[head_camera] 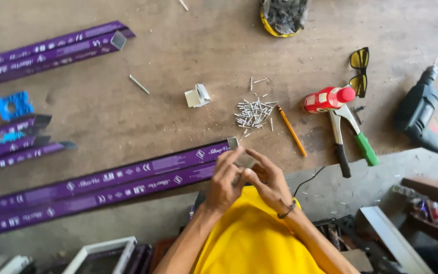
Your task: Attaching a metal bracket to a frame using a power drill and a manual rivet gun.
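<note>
Right there — purple profile's (102, 187) end against left hand (225, 180), right hand (267, 178) alongside.

We see our left hand (225, 178) and right hand (265, 178) meeting fingertip to fingertip at the end of the long purple profile (102, 189), with rivets (253, 112), pencil (291, 130) and riveter (350, 136) beyond it.

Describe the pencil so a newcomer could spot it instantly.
Start at the worn brown workbench and find the pile of small silver rivets near its middle. Just right of it lies the pencil, slanted; it is the only thin orange stick there.
</note>
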